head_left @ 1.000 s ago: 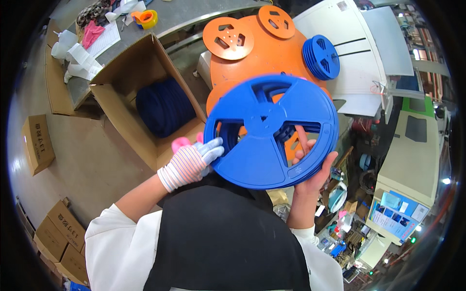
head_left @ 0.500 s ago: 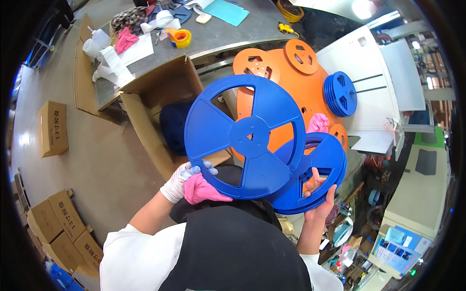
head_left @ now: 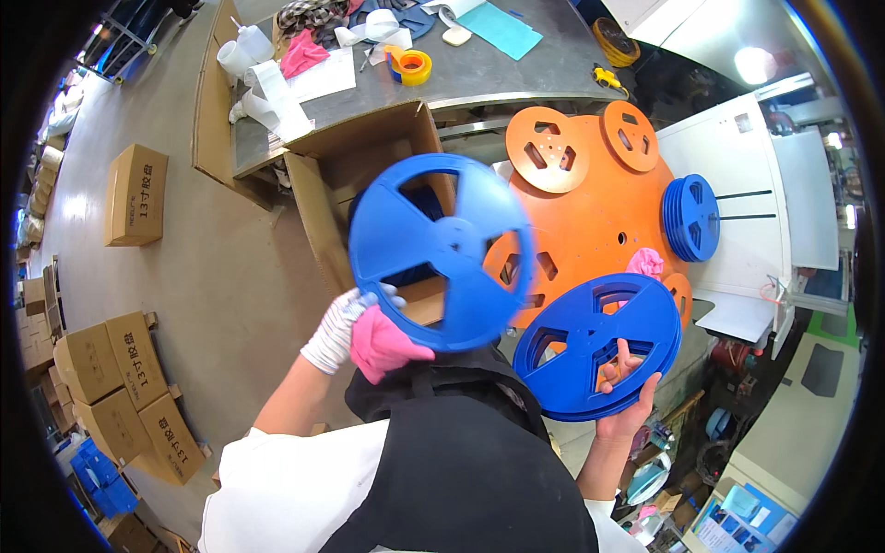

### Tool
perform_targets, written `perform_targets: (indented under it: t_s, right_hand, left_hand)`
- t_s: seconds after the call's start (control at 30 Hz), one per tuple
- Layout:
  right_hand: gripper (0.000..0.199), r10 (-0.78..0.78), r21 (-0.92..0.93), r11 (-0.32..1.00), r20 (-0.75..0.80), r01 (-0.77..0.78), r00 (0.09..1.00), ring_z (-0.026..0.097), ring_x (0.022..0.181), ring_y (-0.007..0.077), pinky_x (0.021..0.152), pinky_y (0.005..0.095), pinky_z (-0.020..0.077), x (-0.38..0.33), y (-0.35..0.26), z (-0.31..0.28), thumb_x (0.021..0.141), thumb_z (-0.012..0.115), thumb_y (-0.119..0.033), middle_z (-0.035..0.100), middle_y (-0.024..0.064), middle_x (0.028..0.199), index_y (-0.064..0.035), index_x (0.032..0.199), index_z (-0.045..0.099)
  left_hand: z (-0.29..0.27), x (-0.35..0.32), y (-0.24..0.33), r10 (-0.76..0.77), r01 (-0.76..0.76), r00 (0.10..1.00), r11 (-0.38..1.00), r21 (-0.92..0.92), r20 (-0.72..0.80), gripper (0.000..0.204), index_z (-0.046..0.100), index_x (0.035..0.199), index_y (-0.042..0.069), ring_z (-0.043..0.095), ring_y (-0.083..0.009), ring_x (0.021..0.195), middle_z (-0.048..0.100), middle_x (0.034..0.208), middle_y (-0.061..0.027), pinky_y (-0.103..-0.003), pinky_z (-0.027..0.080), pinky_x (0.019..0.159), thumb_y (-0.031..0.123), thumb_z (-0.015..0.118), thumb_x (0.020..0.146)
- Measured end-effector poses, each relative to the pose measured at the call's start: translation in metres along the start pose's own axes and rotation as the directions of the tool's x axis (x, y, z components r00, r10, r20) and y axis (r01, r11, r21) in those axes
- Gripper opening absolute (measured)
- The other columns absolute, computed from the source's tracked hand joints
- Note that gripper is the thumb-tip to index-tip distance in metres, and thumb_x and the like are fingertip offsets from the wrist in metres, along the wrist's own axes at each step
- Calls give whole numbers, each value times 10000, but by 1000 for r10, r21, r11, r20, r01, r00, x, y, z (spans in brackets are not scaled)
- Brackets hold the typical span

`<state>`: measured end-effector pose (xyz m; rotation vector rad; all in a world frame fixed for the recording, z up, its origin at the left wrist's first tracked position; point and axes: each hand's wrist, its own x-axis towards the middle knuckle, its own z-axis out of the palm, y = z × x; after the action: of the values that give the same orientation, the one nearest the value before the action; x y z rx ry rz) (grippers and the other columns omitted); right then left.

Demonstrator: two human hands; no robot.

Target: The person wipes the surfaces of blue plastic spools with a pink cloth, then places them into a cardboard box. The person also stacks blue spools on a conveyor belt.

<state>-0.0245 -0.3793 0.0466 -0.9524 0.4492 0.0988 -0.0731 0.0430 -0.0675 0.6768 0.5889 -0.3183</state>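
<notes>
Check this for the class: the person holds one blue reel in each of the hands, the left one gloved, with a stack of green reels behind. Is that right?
Not quite. In the head view the stacked reels are blue, not green. The rest holds: the gloved left hand grips one blue reel, and the bare right hand holds another blue reel.

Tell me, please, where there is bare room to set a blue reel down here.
The grey bench is bare between the yellow tape roll and the teal sheet. The concrete floor lies open between the single carton and the open box. The orange reels are crowded.
</notes>
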Motion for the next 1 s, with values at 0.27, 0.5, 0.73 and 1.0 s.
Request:
perform_targets:
  t_s: [0.27,0.5,0.73,1.0]
  right_hand:
    - [479,-13,-10,1000,44,13,999,723,905,287,559,265,557,4,7,-3,988,504,-502,82,297,1591,-50,1124,582]
    - [482,-21,222,974,259,-38,966,517,570,118,473,233,393,-8,-8,-12,963,566,-500,159,234,1605,-21,1018,553]
    - [433,-135,473,878,385,-70,913,550,502,75,431,182,394,-13,-11,-13,984,561,-438,163,264,1594,-39,860,446]
    - [440,-112,532,825,482,-189,869,552,482,74,430,174,405,-20,-2,-6,992,550,-428,171,282,1585,-34,839,427]
  left_hand:
    - [-107,79,-43,415,306,815,283,909,-404,201,607,1137,65,616,-157,741,660,851,-82,-335,517,682,165,588,963]
    - [-96,91,-68,404,20,827,674,738,-391,303,587,1195,59,605,-144,910,635,971,-44,-284,511,838,155,675,922]
    - [-56,102,-34,194,-187,977,978,90,-82,513,561,1320,71,573,-196,1168,606,1247,-48,-351,438,1060,155,753,852]
    - [98,59,2,557,-555,812,642,529,176,407,564,1322,47,618,-145,979,654,1112,-36,-266,486,906,23,602,917]
